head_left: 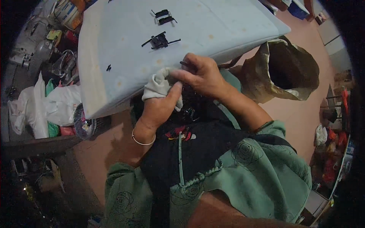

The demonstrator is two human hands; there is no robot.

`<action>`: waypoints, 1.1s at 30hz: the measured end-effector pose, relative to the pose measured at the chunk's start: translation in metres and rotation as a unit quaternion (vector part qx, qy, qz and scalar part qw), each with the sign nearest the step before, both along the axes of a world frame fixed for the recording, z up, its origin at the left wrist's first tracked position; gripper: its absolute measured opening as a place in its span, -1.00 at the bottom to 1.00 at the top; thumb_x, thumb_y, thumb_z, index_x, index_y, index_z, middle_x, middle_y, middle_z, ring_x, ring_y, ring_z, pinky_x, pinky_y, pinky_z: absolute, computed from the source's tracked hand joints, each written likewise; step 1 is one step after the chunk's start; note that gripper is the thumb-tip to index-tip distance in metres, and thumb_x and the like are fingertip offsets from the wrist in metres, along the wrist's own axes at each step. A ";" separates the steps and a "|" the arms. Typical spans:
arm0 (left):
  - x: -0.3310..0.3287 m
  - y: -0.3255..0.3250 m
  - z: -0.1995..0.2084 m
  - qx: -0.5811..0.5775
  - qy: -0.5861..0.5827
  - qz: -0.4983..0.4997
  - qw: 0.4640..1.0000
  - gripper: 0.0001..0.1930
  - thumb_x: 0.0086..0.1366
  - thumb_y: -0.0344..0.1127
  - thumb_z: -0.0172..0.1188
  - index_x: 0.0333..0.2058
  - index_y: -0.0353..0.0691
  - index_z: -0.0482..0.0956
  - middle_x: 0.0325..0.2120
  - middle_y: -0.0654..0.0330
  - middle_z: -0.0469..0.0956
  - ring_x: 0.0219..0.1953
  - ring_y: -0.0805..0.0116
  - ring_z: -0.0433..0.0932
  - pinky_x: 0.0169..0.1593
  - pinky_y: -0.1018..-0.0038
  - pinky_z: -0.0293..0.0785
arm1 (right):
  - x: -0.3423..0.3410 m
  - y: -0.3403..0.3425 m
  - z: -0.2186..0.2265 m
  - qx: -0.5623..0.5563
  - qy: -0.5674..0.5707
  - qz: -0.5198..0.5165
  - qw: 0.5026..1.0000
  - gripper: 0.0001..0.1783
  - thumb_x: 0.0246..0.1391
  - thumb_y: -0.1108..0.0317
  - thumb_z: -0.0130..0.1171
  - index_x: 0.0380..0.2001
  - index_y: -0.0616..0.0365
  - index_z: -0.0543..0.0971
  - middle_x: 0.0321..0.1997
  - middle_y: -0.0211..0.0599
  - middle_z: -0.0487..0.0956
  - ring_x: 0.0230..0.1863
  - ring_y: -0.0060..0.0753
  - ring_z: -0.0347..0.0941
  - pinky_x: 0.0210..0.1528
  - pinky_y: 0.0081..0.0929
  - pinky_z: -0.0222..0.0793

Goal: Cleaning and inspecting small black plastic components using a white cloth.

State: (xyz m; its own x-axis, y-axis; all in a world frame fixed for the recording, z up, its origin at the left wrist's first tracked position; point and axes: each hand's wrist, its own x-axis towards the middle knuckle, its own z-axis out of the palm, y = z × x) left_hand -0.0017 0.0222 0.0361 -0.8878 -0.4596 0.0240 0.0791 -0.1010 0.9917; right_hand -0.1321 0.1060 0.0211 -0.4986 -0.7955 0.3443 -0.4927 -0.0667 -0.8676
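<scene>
Above the near edge of the table, my left hand (157, 110) is closed around a bunched, whitish cloth (159, 84). My right hand (205, 76) has its fingers curled, with thumb and fingertips at the cloth's upper right side. A small dark piece (184, 64) shows at its forefinger; what kind it is cannot be made out. Beyond the hands, on the pale blue covered table (129, 45), lie several small black parts: a clump (161, 40) with thin arms, a pair of bars (163, 17) farther back, and a tiny piece (109, 68) at the left.
A large open brown sack (266, 72) stands on the floor right of the table. Plastic bags (61, 104) and clutter crowd the left side. A shelf with coloured items (332, 152) lines the right edge. My dark apron (163, 163) hangs below the hands.
</scene>
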 end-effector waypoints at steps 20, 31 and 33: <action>0.000 -0.014 -0.022 -0.263 -0.013 0.142 0.954 -0.72 0.15 -0.44 0.01 -0.14 -0.32 0.29 -0.37 0.19 0.44 -0.44 0.39 0.42 -0.31 0.48 0.39 | 0.006 -0.003 -0.019 -0.005 -0.204 0.141 0.969 -0.75 0.12 0.29 -0.04 -0.50 0.27 0.41 -0.57 -0.55 0.35 -0.47 -0.73 0.17 -0.46 -0.62 0.19; 0.002 -0.012 -0.011 -0.106 -0.001 0.087 0.991 -0.78 0.23 -0.44 -0.13 -0.13 -0.28 0.27 -0.49 0.32 0.37 -0.61 0.66 0.26 -0.57 0.72 0.20 | -0.007 0.005 -0.006 -0.005 -0.035 0.140 0.990 -0.79 -0.04 0.31 0.13 -0.48 0.27 0.48 -0.64 -0.18 0.40 -0.59 -0.54 0.28 -0.50 -0.52 0.24; 0.003 -0.008 -0.008 -0.062 0.007 0.055 0.997 -0.77 0.21 -0.46 -0.14 -0.13 -0.30 0.27 -0.51 0.33 0.35 -0.62 0.66 0.25 -0.58 0.72 0.19 | -0.002 0.002 -0.005 0.011 -0.072 0.135 0.988 -0.79 -0.04 0.31 0.12 -0.53 0.28 0.46 -0.69 -0.22 0.35 -0.62 -0.59 0.22 -0.55 -0.53 0.20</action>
